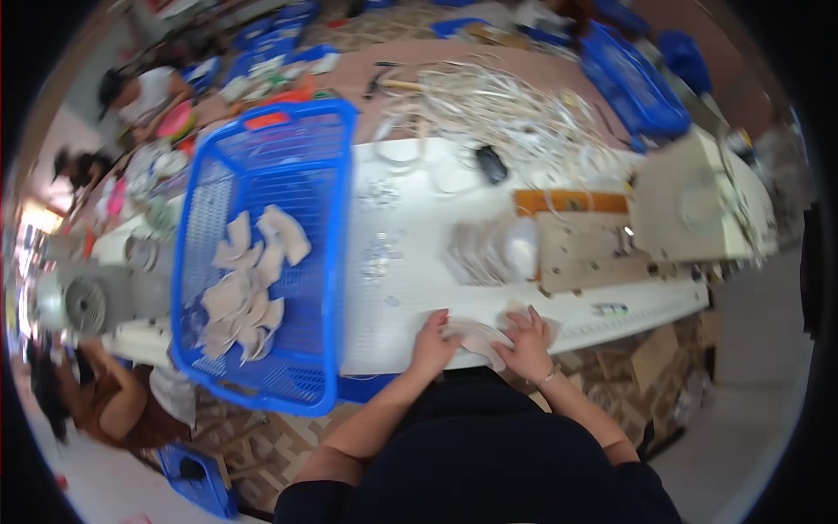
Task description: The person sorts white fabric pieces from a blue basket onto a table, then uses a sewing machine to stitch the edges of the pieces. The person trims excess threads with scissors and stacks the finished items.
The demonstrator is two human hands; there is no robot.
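A pale beige, curved fabric piece point(478, 337) lies between my two hands at the table's front edge. My left hand point(434, 342) is closed on its left end, the fingertips blurred. With its thumb and fingers my right hand point(527, 346) grips the other end; some cloth shows beyond the fingers. Just past my hands is a stack of similar curved beige pieces point(478, 251), with a whitish rounded piece point(522, 248) at its right end. To the right of the stack stands a cream sewing machine point(698, 201) with its metal bed plate point(576, 255).
A large blue basket point(335, 262) at the left holds several beige pieces point(253, 297). Tangled white strips point(497, 109) and a dark mouse-shaped object point(491, 164) lie farther back. Small clear bits point(381, 253) dot the white tabletop point(410, 288). Other people sit at the left, one in brown point(131, 402).
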